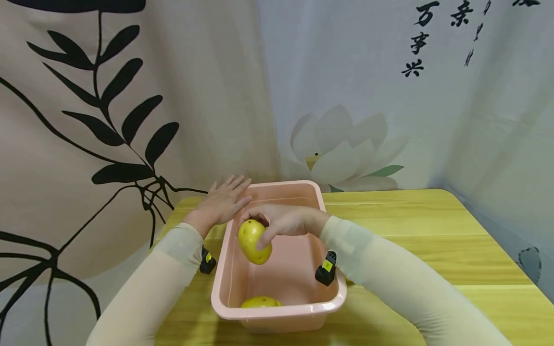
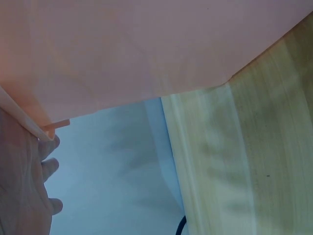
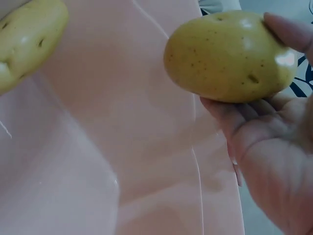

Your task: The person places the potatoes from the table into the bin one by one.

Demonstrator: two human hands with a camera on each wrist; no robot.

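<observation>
A pink plastic basin (image 1: 285, 310) stands on the table. My right hand (image 1: 287, 221) holds a yellow potato (image 1: 253, 242) over the basin's left side, thumb on one side and fingers on the other. In the right wrist view the potato (image 3: 230, 58) shows smooth skin with small dark eyes. A second potato (image 1: 261, 302) lies inside at the near end, partly hidden by the near rim. My left hand (image 1: 220, 202) rests at the basin's far left rim, its fingers extended. From the left wrist, the palm (image 2: 19, 181) lies against the rim and the fingertips show beyond it.
The wood-grain table (image 1: 411, 240) extends to the right of the basin. A patterned curtain (image 1: 216, 96) hangs close behind the table. A small yellow thing (image 1: 349, 281) peeks out beside the basin, mostly covered by the right forearm.
</observation>
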